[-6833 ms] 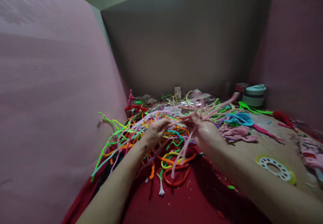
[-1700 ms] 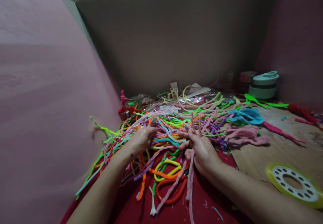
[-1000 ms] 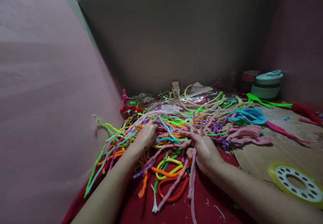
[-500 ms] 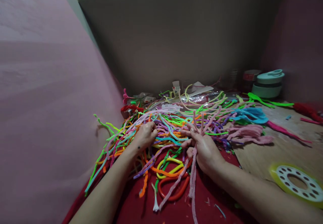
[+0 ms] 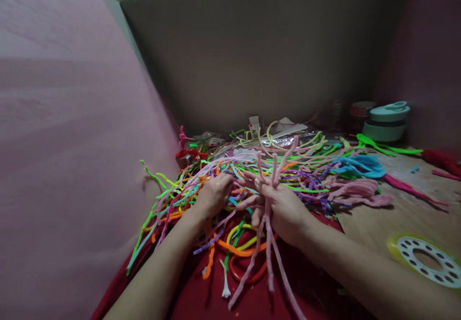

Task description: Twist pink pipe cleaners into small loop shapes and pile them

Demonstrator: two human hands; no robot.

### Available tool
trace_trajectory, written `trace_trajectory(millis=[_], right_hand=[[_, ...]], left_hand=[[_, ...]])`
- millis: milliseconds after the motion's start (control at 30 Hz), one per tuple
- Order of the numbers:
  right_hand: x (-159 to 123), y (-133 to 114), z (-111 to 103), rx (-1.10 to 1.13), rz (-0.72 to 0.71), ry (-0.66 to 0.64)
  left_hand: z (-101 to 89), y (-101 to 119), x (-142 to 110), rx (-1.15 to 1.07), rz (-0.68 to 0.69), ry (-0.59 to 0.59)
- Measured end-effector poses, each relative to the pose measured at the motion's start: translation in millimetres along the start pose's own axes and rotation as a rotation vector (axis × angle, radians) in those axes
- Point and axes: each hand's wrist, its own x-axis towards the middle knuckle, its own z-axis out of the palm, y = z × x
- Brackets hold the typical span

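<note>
Juggling a few pink pipe cleaners (image 5: 268, 236) in the right hand (image 5: 283, 209) here; the grip looks narrow, stems pinched near their middles, short ends poking up past the fingers and longer ones dangling over the red cloth (image 5: 216, 303); the left hand (image 5: 216, 192) is curled up just beside it, knuckles out, and I honestly can't tell if there's anything in it.

My worry is slippage; the stems fan out in different directions and a couple of the right fingers point away from the bunch, so if that pinch loosens, one could slide out and get lost in the multicoloured heap (image 5: 194, 185) right behind; those fuzzy stems probably grab each other, so a quick tug might drag neighbours along too; the dangling ends also hang in front of the red loop (image 5: 235, 276), and I'd guess they could snag there; any sharp bend would likely leave a kink that's annoying to straighten.
</note>
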Motion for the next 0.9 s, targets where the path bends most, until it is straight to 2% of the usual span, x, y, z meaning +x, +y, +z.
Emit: trace_trajectory(millis=[67,167,233,333,433,567,700,900], right_hand=[[8,1,6,0.046,0.048,-0.009],[20,8,6,0.05,0.148,0.112],[24,13,3,0.037,0.158,0.165],[26,16,-2,0.018,0.16,0.189],[27,17,-4,0.006,0.224,0.214],[30,20,-5,0.011,0.178,0.269],[31,22,-4,-0.021,0.168,0.256],[26,22,-1,-0.014,0.151,0.279]], left_hand=[[1.4,2,-3,0.054,0.007,0.047],[-1.2,3,-5,-0.027,-0.121,0.179],[-5.5,3,-5,-0.188,-0.249,0.284],[-15.0,5,0,-0.555,-0.384,0.436],[-28.9,6,7,-0.928,-0.414,0.614],[-52.7,4,11,-1.207,-0.382,0.839],[-74.3,5,7,-1.366,-0.374,0.846],[-86.9,22,5,-1.429,-0.317,0.708]])
